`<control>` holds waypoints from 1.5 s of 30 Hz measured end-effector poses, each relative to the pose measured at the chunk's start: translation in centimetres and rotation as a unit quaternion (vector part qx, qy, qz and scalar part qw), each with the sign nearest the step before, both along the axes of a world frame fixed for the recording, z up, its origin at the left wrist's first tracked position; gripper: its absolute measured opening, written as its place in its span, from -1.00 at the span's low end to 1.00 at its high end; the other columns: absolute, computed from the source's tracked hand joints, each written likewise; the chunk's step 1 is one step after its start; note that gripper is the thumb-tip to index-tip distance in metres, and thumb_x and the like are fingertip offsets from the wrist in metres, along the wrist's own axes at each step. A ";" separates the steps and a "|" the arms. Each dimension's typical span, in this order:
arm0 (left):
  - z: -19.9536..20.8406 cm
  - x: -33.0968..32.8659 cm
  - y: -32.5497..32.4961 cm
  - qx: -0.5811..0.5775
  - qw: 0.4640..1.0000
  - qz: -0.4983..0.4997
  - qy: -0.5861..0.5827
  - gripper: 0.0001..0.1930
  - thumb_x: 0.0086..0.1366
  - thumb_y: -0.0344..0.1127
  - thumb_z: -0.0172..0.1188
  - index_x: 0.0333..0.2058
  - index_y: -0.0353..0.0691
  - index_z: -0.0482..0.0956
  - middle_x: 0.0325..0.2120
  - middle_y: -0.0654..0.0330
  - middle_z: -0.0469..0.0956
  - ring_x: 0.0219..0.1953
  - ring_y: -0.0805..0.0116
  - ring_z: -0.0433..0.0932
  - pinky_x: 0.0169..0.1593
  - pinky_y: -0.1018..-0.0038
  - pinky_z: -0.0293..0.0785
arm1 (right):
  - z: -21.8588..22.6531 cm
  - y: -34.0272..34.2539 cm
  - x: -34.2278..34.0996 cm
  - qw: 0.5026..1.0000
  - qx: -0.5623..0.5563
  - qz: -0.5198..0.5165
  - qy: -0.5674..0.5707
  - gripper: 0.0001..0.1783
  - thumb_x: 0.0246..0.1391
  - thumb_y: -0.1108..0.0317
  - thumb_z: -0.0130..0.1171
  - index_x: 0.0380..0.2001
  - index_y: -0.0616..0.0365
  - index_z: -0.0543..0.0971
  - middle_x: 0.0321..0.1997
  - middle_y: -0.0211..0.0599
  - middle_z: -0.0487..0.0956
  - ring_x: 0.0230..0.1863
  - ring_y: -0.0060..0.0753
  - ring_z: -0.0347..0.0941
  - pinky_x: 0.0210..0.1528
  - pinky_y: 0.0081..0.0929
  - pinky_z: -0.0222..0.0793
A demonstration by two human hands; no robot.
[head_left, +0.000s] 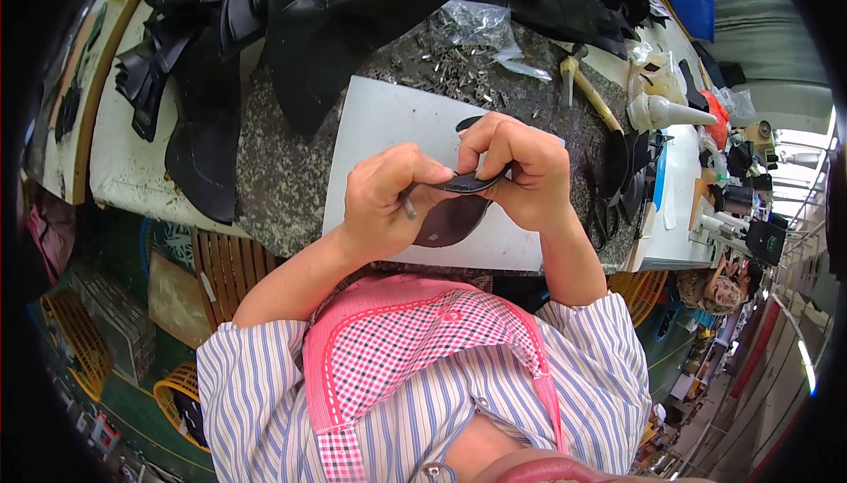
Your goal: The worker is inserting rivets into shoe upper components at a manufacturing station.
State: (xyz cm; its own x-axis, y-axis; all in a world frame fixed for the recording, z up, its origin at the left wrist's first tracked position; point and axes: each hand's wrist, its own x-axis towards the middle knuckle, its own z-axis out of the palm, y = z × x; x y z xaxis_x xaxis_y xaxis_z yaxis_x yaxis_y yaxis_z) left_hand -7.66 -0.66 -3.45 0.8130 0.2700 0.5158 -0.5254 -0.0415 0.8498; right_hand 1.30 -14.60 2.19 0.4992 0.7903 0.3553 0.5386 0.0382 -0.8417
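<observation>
A dark leather piece (452, 221), black along its bent upper edge and brownish on the face toward me, is held up over a white board (362, 139). My left hand (388, 196) is closed on its left end, thumb pressed at the edge. A short metal rod (408, 203), possibly a punch, also sticks out from between its fingers. My right hand (520, 174) pinches the right end of the leather, fingertips curled over the edge. Both hands nearly meet at the middle. Part of the leather is hidden behind the fingers.
Black leather sheets (318, 42) are heaped across the back and left of the stone slab (273, 192). Small scraps and a clear plastic bag (481, 29) lie behind the board. To the right are a hammer (598, 99), scissors (603, 218) and a white cone-nozzled bottle (666, 112).
</observation>
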 end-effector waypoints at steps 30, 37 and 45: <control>0.4 2.2 3.1 0.473 0.858 -0.097 0.174 -0.40 -0.35 -0.18 0.37 -0.22 -0.15 0.40 -0.37 0.19 0.32 -0.28 0.22 0.34 -0.25 0.36 0.36 | -6.3 3.3 10.5 0.949 -0.220 -0.148 -0.173 -0.80 -0.29 0.35 0.21 -0.48 0.14 0.51 -0.51 -0.29 0.49 -0.45 -0.34 0.44 -0.36 -0.45 0.34; -0.2 4.2 2.7 0.493 0.858 -0.105 0.104 -0.40 -0.35 -0.11 0.35 -0.21 -0.10 0.45 -0.34 0.23 0.36 -0.28 0.26 0.34 -0.24 0.38 0.36 | -8.2 2.3 11.5 0.946 -0.232 -0.125 -0.187 -0.81 -0.31 0.42 0.23 -0.51 0.19 0.50 -0.59 -0.28 0.44 -0.53 -0.42 0.39 -0.48 -0.52 0.31; 1.3 5.5 3.3 0.383 0.917 -0.027 0.106 -0.52 -0.28 -0.11 0.34 -0.30 -0.14 0.51 -0.46 0.21 0.43 -0.39 0.28 0.42 -0.32 0.45 0.38 | -7.3 0.0 12.0 0.964 -0.202 -0.165 0.044 -0.90 -0.23 0.51 0.19 -0.55 0.24 0.49 -0.62 -0.43 0.47 -0.57 -0.68 0.37 -0.52 -0.69 0.26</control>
State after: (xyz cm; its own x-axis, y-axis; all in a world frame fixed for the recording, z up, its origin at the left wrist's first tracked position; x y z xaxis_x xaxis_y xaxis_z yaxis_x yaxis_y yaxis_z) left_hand -2.13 2.69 -2.14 0.9184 -0.1493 0.3663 -0.3708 -0.6478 0.6656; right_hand 13.34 -14.58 -5.08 0.7615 0.6481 -0.0034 0.3912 -0.4639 -0.7948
